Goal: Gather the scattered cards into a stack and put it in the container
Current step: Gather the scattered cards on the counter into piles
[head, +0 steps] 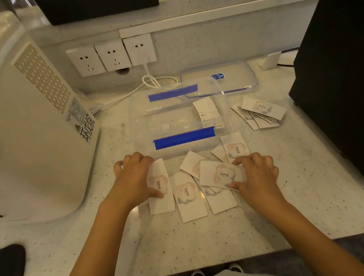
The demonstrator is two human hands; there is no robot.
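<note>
We stand at a pale speckled bench (191,242) and take the clear box (178,119), open with blue clips, as our landmark. The gathering step is in hand. Just in front of the box, loose cards (188,197) printed "love." lie overlapping and at odd angles. Our left hand (135,179) rests on the card at the box's near-left corner, fingers curled over its far edge and thumb pressed on its face, so it pins that card rather than lifts it. Our right hand (257,171) pinches the long edges of the top card at the box's near-right side, between thumb and fingers.

A second fan of cards (260,111) lies to the right of the box, well apart from the hands. A few cards (206,109) already seem to sit inside the box at its right end. Its lid (220,82) lies flat just behind it.

We judge the next move to be sweeping the near cards together, squaring their edges, then fetching the fan.

Left of the box stands a white appliance (35,135); behind it, three wall sockets (111,55) and a white cable (152,81); to the right, a black cabinet (349,67).
</note>
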